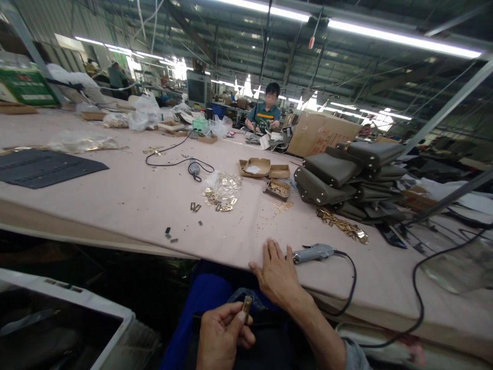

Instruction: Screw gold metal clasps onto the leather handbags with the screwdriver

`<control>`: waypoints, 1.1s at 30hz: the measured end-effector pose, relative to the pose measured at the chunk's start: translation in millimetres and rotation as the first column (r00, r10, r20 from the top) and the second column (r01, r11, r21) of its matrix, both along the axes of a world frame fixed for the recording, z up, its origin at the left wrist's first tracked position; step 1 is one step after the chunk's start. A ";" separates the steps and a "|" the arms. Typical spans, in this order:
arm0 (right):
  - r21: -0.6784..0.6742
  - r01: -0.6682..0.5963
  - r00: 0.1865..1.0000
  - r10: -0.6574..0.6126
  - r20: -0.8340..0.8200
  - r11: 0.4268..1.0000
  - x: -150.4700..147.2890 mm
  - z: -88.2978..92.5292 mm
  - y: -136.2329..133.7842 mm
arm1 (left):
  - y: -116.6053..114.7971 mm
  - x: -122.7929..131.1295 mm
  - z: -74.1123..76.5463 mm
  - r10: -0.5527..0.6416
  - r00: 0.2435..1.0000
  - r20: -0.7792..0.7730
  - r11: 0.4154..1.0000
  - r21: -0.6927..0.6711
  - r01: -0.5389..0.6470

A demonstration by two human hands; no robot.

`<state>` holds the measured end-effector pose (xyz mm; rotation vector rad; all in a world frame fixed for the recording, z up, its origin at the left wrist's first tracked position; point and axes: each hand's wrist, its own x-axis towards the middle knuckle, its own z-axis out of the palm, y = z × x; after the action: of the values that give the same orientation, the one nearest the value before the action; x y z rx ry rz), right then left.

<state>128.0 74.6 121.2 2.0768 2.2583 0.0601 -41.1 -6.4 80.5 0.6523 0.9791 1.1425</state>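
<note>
My left hand (222,333) is low in the view, above my lap, pinching a small gold-coloured metal plate (247,307) between thumb and fingers. My right hand (276,272) lies palm down at the table's front edge with its fingers stretched out. Just right of its fingertips rests a grey electric screwdriver (314,253) with a black cord. Beyond my right hand, tiny gold screws (283,206) are scattered by a small box of gold parts (278,189). Further left, a clear plastic bag (227,187) holds gold metal pieces, with some spilled in front of it.
Stacked dark olive bags (331,172) stand at the right, with gold hardware (342,226) before them. Open cardboard trays (258,167), a second corded tool (194,167) and a dark flat panel (46,167) lie on the table. A co-worker (265,114) is behind it. A white crate (69,308) is lower left.
</note>
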 end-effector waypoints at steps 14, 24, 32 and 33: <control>0.002 0.107 0.994 -0.107 -0.007 0.994 65.1 15.3 23.8 | -0.4 -0.2 -16.4 -0.010 0.999 -0.043 1.000 0.018 0.011; -0.007 -0.072 0.997 0.072 0.015 0.997 37.5 9.5 10.6 | 1.9 0.3 -20.1 -0.045 0.998 -0.040 0.998 0.035 0.046; 0.024 -0.085 0.996 0.085 0.001 0.996 33.3 7.7 5.9 | 3.7 -0.1 -26.3 -0.046 0.998 -0.044 0.998 0.047 0.048; 0.021 -0.095 0.995 0.095 -0.007 0.995 29.6 6.4 3.6 | 3.8 -0.1 -25.0 -0.042 0.998 -0.043 0.998 0.046 0.044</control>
<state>157.6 78.2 127.6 1.9812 2.3706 0.0800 -41.2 -2.6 55.5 0.7347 0.9720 1.1203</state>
